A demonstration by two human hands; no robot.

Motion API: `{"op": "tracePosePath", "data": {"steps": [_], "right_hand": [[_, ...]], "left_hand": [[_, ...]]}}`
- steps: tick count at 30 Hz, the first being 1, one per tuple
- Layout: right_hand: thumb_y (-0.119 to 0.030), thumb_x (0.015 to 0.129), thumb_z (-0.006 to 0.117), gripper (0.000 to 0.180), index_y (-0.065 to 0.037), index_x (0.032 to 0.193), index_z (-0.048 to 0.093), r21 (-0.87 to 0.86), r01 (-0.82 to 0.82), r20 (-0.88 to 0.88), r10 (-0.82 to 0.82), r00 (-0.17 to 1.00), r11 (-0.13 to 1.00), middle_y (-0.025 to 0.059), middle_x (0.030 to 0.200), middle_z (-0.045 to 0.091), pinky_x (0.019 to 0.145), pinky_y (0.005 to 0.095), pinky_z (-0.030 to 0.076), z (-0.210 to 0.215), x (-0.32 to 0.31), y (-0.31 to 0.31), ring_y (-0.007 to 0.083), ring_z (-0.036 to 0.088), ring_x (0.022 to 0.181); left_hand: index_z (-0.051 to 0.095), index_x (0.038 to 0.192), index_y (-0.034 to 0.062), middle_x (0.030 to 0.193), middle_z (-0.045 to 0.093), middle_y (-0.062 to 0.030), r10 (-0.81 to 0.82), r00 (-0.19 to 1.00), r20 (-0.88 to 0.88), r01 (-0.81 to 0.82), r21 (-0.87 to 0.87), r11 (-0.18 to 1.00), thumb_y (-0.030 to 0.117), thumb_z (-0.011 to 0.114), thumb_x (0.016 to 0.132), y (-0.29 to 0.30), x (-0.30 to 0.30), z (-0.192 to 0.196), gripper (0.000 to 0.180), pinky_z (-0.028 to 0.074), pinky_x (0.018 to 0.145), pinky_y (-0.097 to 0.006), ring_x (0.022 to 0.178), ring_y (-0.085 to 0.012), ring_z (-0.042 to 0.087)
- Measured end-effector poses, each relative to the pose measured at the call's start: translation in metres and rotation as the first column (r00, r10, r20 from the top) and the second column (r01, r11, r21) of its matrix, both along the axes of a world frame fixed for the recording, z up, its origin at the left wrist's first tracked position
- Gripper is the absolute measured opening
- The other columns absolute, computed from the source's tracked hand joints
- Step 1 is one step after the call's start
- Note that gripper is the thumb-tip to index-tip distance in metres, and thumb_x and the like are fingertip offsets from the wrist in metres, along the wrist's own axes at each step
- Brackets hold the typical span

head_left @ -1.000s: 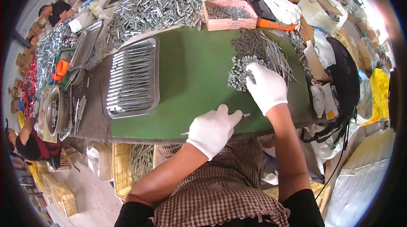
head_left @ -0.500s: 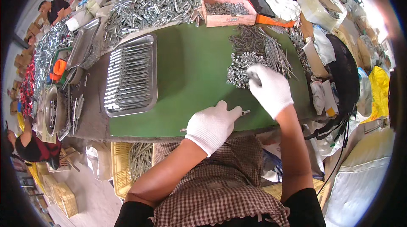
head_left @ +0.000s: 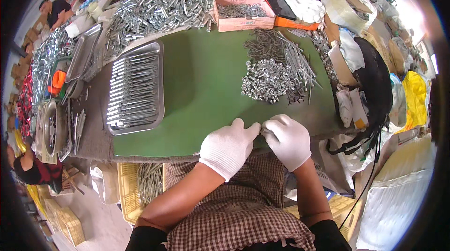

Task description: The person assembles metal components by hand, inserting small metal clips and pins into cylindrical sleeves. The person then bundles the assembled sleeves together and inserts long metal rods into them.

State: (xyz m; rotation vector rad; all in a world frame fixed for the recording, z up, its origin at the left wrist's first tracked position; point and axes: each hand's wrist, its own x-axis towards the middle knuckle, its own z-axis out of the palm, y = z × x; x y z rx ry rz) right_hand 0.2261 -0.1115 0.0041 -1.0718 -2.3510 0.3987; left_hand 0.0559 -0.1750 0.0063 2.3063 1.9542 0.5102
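My two white-gloved hands meet at the near edge of the green mat (head_left: pixel 201 77). My left hand (head_left: pixel 229 148) is closed on a thin metal rod whose tip just shows at its left side (head_left: pixel 195 154). My right hand (head_left: pixel 288 139) pinches its fingertips against the left thumb; the small metal piece it seems to hold is hidden. A pile of small shiny metal pieces (head_left: pixel 267 79) lies on the mat beyond my right hand. Next to that pile is a bundle of long thin rods (head_left: pixel 296 61).
A steel tray (head_left: pixel 161 87) with rows of finished rods sits at the mat's left. A pink box (head_left: pixel 243 23) of parts and a big heap of metal parts (head_left: pixel 154 4) lie at the back. Bags and a black pack (head_left: pixel 375 82) crowd the right. Another person (head_left: pixel 54 7) works far left.
My right hand has left the pile of small pieces and come back to the near edge. It now touches my left hand, which stayed near the edge with the rod.
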Motion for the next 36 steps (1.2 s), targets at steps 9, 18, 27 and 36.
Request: {"op": "tracePosePath", "data": {"steps": [9, 18, 27, 36], "right_hand": [[-0.013, 0.080, 0.069, 0.011, -0.006, 0.088, 0.067, -0.016, 0.338, -0.143, -0.336, 0.931, 0.941, 0.0110, 0.085, 0.065, 0.069, 0.0366, 0.050, -0.005, 0.019, 0.049, 0.0288, 0.064, 0.076], [-0.014, 0.079, 0.070, 0.014, -0.006, 0.090, 0.067, 0.014, 0.326, -0.089, -0.324, 0.942, 0.945, 0.0111, 0.087, 0.064, 0.071, 0.0362, 0.050, -0.003, 0.017, 0.076, 0.0293, 0.064, 0.079], [-0.017, 0.078, 0.071, 0.013, -0.008, 0.088, 0.067, -0.060, 0.208, -0.083, -0.212, 0.974, 0.976, 0.0103, 0.086, 0.064, 0.070, 0.0390, 0.050, -0.002, -0.001, 0.052, 0.0294, 0.064, 0.079], [-0.016, 0.081, 0.064, 0.014, -0.009, 0.094, 0.062, 0.001, 0.129, 0.177, -0.127, 0.976, 0.992, 0.0140, 0.091, 0.062, 0.072, 0.0441, 0.050, 0.010, 0.002, 0.039, 0.0339, 0.063, 0.082]], "left_hand": [[0.062, 0.104, 0.0185, 0.074, 0.052, -0.0093, -0.008, 0.999, 0.040, 0.010, -0.066, 0.998, 0.017, 0.059, 0.085, 0.003, -0.001, 0.003, 0.019, 0.050, 0.049, -0.040, 0.056, -0.0282, 0.059], [0.063, 0.102, 0.0189, 0.074, 0.051, -0.0086, 0.004, 0.998, 0.058, -0.001, -0.060, 0.998, 0.017, 0.059, 0.085, 0.002, -0.001, 0.004, 0.018, 0.049, 0.049, -0.040, 0.055, -0.0274, 0.058], [0.062, 0.101, 0.0181, 0.074, 0.050, -0.0076, -0.011, 0.998, 0.069, 0.013, -0.032, 0.999, 0.016, 0.060, 0.084, 0.002, -0.003, 0.003, 0.018, 0.049, 0.049, -0.039, 0.057, -0.0262, 0.059], [0.061, 0.099, 0.0184, 0.073, 0.050, -0.0073, -0.011, 0.999, 0.040, 0.010, 0.021, 1.000, 0.017, 0.060, 0.083, 0.002, -0.002, -0.002, 0.016, 0.049, 0.048, -0.039, 0.055, -0.0246, 0.059]]}}
